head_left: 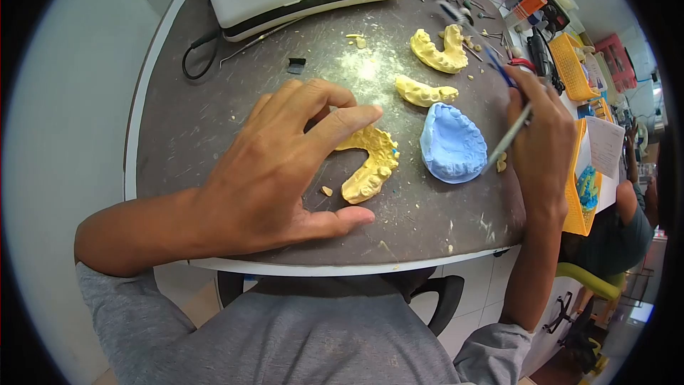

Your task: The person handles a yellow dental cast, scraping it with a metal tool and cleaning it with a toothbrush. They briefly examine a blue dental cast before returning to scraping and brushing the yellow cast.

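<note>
Matt yellow plaster cast (370, 164), dusty tabletop (199, 121)

Left hand (274, 171) rests on a yellow dental cast (369, 164) (right hand (541, 135) grips a slim tool (507, 139)).

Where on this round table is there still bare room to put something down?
The widest bare patch lies on the table's left side, between its rim, the black cable and the left hand. A narrower strip runs along the near edge below the blue impression. The far right is crowded with yellow casts, small tools and crumbs.

left hand (274, 164) spread palm-down, right hand (541, 132) closed, gripping
</note>
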Demonstrator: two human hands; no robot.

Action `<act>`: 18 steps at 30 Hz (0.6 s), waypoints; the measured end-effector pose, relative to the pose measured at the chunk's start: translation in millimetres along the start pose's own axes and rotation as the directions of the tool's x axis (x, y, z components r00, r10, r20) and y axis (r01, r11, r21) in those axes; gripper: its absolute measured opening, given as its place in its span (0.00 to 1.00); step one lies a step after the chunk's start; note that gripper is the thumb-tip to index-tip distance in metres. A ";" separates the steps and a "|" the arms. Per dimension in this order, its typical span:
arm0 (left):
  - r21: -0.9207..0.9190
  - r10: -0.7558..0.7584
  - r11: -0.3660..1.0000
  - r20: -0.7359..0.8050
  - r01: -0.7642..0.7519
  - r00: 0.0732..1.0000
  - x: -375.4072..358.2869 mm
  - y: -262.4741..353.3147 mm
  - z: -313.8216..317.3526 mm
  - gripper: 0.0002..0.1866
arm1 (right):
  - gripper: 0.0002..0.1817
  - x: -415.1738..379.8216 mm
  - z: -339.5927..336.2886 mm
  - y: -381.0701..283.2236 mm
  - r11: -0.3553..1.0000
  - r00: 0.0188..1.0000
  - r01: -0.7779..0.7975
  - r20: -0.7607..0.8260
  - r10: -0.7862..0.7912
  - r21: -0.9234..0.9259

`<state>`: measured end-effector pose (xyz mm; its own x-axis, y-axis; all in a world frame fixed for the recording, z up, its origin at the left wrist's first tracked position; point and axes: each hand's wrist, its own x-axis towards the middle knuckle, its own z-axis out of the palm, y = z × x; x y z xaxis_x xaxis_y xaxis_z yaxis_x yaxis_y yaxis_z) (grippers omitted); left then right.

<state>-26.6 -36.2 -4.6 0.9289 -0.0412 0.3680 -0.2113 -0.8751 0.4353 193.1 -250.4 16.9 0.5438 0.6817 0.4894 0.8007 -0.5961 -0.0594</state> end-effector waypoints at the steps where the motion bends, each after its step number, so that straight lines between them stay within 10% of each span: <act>1: -0.037 0.008 0.999 -0.007 -0.008 1.000 0.5 -0.6 0.3 0.43 | 0.13 -2.9 -6.8 -3.0 1.000 0.996 0.011 -0.091 -0.009 0.024; 7: -0.173 0.061 0.983 -0.019 -0.064 0.998 2.7 -6.7 2.7 0.47 | 0.12 -60.7 -45.6 -19.9 0.857 0.979 -0.181 0.002 0.205 0.482; 18: -0.307 -0.031 0.951 0.016 0.035 0.999 3.0 -6.4 1.5 0.45 | 0.24 -137.4 -51.1 -46.5 0.855 0.994 -0.102 0.079 0.072 0.508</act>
<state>-22.0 -31.5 -7.5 0.9398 -0.0216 0.3411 -0.2621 -0.6860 0.6787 68.3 -338.0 -3.1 0.6183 0.6680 0.4140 0.7569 -0.3643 -0.5426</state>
